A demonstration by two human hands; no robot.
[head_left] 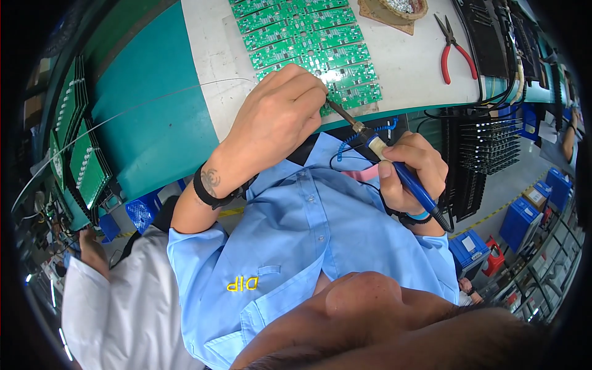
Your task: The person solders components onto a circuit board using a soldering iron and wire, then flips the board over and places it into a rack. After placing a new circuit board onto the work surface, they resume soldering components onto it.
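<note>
Soldering seems underway, the right hand [414, 173] grasping a blue-handled iron [372, 142], the left hand [274, 111] pinching solder wire [200, 84] over the circuit-board panel [302, 44], though what remains cannot be told.

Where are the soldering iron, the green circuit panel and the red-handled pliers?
Soldering iron [374, 143]: head view, cream section above the blue handle.
Green circuit panel [308, 44]: head view, middle of its face.
Red-handled pliers [452, 42]: head view, the pivot.

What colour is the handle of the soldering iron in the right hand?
Blue handle, with a cream front section; head view.
</note>
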